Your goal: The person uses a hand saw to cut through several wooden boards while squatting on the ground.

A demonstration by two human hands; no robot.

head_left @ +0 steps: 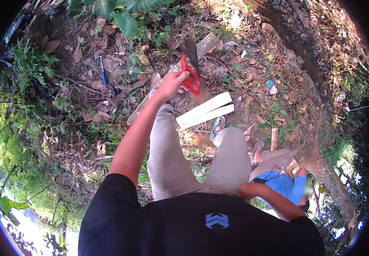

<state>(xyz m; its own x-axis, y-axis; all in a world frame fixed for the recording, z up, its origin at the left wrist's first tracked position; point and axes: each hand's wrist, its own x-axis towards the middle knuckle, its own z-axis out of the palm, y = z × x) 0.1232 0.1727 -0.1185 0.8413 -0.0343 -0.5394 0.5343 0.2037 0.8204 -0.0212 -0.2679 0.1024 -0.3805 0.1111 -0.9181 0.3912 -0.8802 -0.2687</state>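
Well, nearest the body, the person's right hand point(248, 190) rested low at the right hip, against the pale trousers point(231, 164); its fingers were too hidden for me to tell whether it was clasping anything. The left hand point(173, 88) was stretched out in front, fingers wrapped around the red handle of a handsaw point(191, 48), so the saw sat firmly in that grasp, its dark blade pointing away from the wrist. Just below and to the right of the left hand lay two pale boards point(210, 103), set close together at a slant, with a sandalled foot point(218, 126) near their lower edge. A long timber point(208, 43) ran diagonally beneath the left hand and the blade; I couldn't tell whether the steel was touching it. Beyond the right hand, on its outer side, a second person in a blue shirt point(278, 181) was down low, near a short upright piece of wood point(274, 138). Well to the left of the left hand, a blue-handled tool point(104, 77) lay among the dry leaves. Farther out, past the saw's tip, broad green leaves point(125, 23) hung over the ground, and a leaning tree trunk point(331, 181) stood far to the right of the right hand.
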